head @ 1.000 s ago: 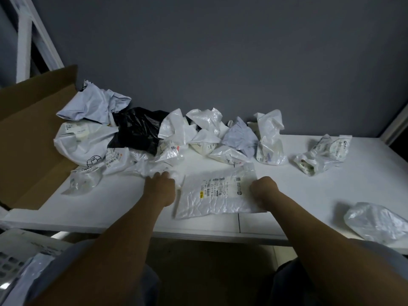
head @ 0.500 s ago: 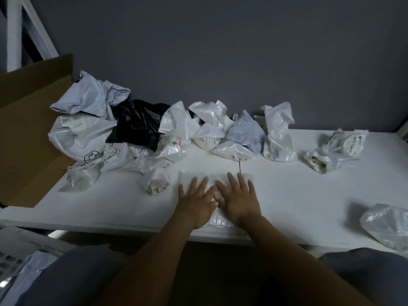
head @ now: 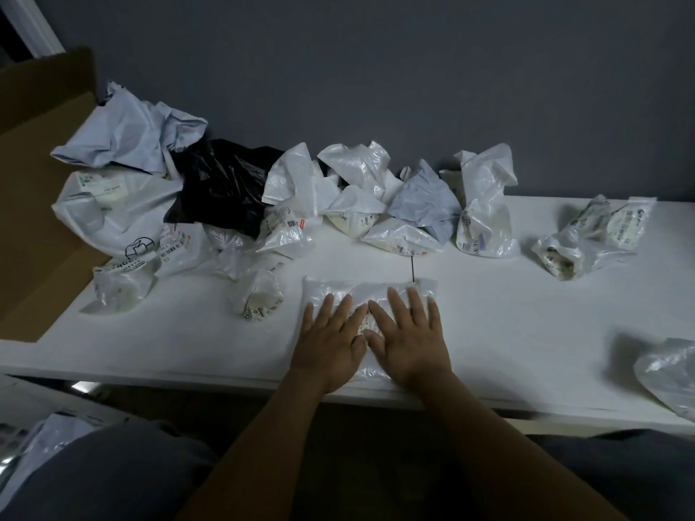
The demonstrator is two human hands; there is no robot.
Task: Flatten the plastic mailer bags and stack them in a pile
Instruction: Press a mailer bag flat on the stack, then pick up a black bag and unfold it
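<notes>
Watching the white table (head: 526,314), I am seeing the heap of crumpled bags (head: 233,189) waiting along its back; the mailer bag (head: 370,291) is lying spread near the front edge; a second ago fists were flanking it, now the left hand (head: 331,344) and right hand (head: 410,340) are pressing it palm-down, fingers (head: 396,306) straight, holding nothing; it is lying directly beneath both; flattening is underway, I am judging, stacking not yet.

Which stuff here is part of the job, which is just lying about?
Job: flat mailer pressed under left hand and right hand; crumpled white bags along the back; black bag; loose bag at the table edge.
Lying about: cardboard box.
</notes>
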